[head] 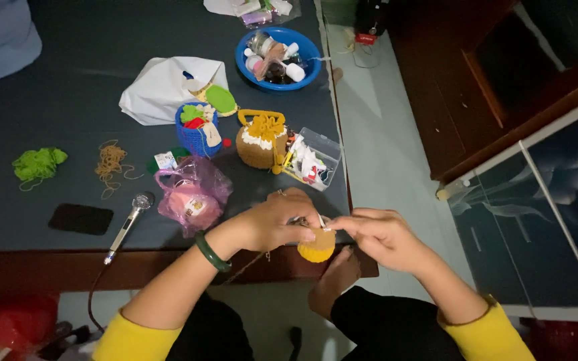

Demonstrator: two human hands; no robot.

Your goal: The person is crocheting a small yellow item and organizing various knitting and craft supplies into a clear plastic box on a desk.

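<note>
My left hand (pixel 272 222) grips a small yellow-orange crocheted piece (pixel 317 247) at the table's front edge, a green bangle (pixel 210 253) on its wrist. My right hand (pixel 381 235) pinches the top of the same piece from the right, fingertips meeting my left thumb. A thin metal tool seems to sit between the fingers; it is too small to make out. A strand of tan yarn (pixel 245 264) hangs down below my left wrist. Both sleeves are yellow.
On the dark table (pixel 68 100) lie a crocheted brown basket (pixel 259 142), a blue crocheted basket (pixel 197 130), a clear plastic box (pixel 310 160), a pink bag (pixel 192 194), a blue bowl (pixel 277 57), a white bag (pixel 165 87), green yarn (pixel 37 164), a phone (pixel 80 218) and a microphone (pixel 128 224).
</note>
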